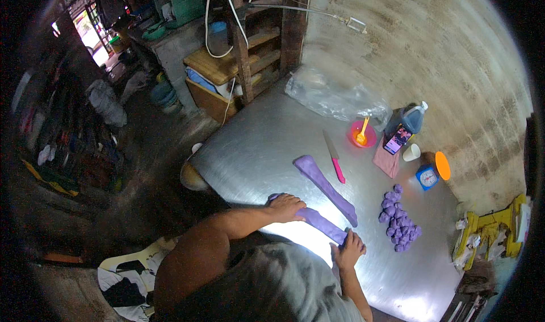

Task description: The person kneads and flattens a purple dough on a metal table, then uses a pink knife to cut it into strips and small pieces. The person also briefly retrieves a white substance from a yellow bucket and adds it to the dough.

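A long strip of purple dough (321,223) lies on the metal table near my body. Its left end is under my left hand (285,208), whose fingers curve down over it, and a bit of dough pokes out beyond them. At the other end my right hand (350,251) grips the dough between thumb and fingers. Just beyond lies a second purple dough strip (325,188), untouched, slanting the same way. To the right sits a cluster of small purple dough pieces (398,220). A knife (335,160) with a pink handle rests past the second strip.
Toward the wall stand a pink bowl (353,136) with an orange brush-like tool, a jug (413,118), a phone (397,140) on a pink cloth (386,162), a white cup (411,153) and a blue scale (427,177). Clear plastic (338,95) lies along the back edge.
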`<state>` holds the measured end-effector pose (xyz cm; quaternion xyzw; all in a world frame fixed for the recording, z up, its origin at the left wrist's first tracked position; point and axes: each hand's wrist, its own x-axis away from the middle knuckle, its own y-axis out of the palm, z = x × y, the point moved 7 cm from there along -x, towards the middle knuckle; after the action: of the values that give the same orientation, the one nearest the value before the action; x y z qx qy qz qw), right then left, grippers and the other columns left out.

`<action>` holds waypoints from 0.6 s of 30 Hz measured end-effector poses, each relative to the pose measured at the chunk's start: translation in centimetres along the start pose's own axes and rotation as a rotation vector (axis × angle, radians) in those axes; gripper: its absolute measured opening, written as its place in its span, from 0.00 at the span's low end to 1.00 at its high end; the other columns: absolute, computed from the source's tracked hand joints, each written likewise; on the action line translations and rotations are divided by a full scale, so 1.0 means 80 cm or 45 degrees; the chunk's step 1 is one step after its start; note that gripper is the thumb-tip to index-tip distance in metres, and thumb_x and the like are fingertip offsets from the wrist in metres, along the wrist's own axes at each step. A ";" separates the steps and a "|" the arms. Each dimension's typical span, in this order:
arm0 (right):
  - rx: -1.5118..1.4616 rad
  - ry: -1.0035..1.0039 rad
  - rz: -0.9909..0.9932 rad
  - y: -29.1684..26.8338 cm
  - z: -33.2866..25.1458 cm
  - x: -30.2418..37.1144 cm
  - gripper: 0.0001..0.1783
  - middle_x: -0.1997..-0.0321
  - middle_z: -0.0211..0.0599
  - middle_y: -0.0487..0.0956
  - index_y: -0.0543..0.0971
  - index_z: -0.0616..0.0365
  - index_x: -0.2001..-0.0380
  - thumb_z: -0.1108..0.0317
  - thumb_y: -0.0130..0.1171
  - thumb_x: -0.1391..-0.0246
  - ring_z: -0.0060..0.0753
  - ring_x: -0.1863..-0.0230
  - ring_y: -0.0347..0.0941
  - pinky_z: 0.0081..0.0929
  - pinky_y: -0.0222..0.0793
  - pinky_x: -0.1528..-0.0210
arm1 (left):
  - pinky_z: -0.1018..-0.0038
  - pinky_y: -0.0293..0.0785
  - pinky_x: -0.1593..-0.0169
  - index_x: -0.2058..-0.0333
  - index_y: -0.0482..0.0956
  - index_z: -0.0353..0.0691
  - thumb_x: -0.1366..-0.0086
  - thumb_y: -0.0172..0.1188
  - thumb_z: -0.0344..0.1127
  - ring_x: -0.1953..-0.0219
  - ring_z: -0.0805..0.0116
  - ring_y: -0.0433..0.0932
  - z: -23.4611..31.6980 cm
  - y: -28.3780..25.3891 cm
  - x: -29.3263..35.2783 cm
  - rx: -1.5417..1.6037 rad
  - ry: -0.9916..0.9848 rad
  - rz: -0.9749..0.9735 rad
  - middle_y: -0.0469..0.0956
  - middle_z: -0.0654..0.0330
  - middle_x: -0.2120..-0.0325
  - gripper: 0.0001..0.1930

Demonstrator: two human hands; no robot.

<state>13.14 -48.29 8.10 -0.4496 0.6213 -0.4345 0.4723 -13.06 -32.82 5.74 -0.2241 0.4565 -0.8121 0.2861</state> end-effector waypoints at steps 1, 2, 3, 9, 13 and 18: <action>-0.068 0.030 -0.083 0.013 0.006 -0.014 0.41 0.46 0.53 0.78 0.78 0.58 0.46 0.39 0.71 0.56 0.56 0.43 0.73 0.57 0.61 0.37 | 0.53 0.74 0.46 0.48 0.80 0.44 0.35 0.63 0.62 0.50 0.48 0.80 -0.008 -0.001 -0.011 0.147 -0.035 -0.117 0.82 0.50 0.55 0.29; -0.135 0.062 -0.161 0.027 0.024 -0.030 0.37 0.53 0.51 0.81 0.80 0.59 0.52 0.39 0.71 0.55 0.53 0.49 0.77 0.55 0.64 0.41 | 0.52 0.75 0.47 0.49 0.81 0.45 0.36 0.63 0.62 0.51 0.48 0.80 -0.012 -0.023 -0.015 0.169 -0.046 -0.128 0.82 0.50 0.56 0.28; -0.198 0.103 -0.238 0.029 0.035 -0.040 0.34 0.60 0.49 0.84 0.82 0.61 0.58 0.39 0.71 0.54 0.50 0.55 0.81 0.53 0.68 0.45 | 0.52 0.75 0.48 0.51 0.82 0.45 0.36 0.63 0.63 0.52 0.47 0.81 -0.009 -0.051 -0.019 0.195 -0.047 -0.144 0.83 0.50 0.56 0.28; -0.356 0.357 -0.077 -0.036 0.137 0.032 0.28 0.72 0.45 0.82 0.83 0.61 0.66 0.42 0.69 0.47 0.51 0.68 0.79 0.45 0.73 0.60 | 0.53 0.73 0.45 0.52 0.84 0.47 0.37 0.65 0.63 0.49 0.50 0.78 -0.096 -0.153 0.022 0.014 -0.228 -0.056 0.82 0.52 0.54 0.27; -0.043 0.246 0.156 -0.029 0.066 0.079 0.32 0.57 0.51 0.80 0.80 0.61 0.53 0.40 0.57 0.40 0.57 0.54 0.76 0.56 0.66 0.50 | 0.50 0.51 0.27 0.35 0.70 0.42 0.33 0.58 0.67 0.29 0.49 0.58 -0.122 -0.057 0.089 -0.182 -0.296 -0.002 0.64 0.49 0.33 0.39; 0.138 0.575 -0.096 0.008 0.085 0.093 0.42 0.31 0.58 0.68 0.69 0.62 0.33 0.37 0.49 0.36 0.62 0.27 0.58 0.68 0.44 0.27 | 0.47 0.38 0.23 0.26 0.53 0.37 0.32 0.49 0.73 0.22 0.44 0.42 -0.102 -0.035 0.093 -0.221 -0.535 0.050 0.48 0.44 0.25 0.51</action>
<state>18.54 -56.11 4.82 -0.3378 0.6698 -0.5742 0.3280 -24.39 -31.62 5.00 -0.4032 0.4594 -0.6996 0.3701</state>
